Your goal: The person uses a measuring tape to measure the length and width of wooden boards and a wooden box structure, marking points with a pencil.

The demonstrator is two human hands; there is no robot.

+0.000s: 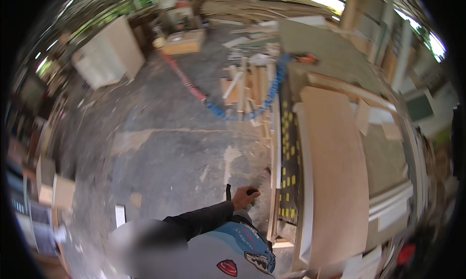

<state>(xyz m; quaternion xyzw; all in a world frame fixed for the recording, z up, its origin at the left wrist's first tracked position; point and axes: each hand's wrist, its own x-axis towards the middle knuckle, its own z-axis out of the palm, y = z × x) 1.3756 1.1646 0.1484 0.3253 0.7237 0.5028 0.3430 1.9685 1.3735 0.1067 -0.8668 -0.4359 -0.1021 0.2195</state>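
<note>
Apparently the step in hand is a carry or a pause between handlings: the left hand (242, 198) curls closed around a small dark object (251, 192), too blurred to identify, in front of the body and left of the large tan board (335, 172). The right hand is out of view, so its state cannot be told. Working at the board would call for turning right, minding the long edge beside the black-and-yellow strip (288, 162). Room for moving lies over the grey floor (165, 167), with the coiled hose (275, 87) crossing ahead.
</note>
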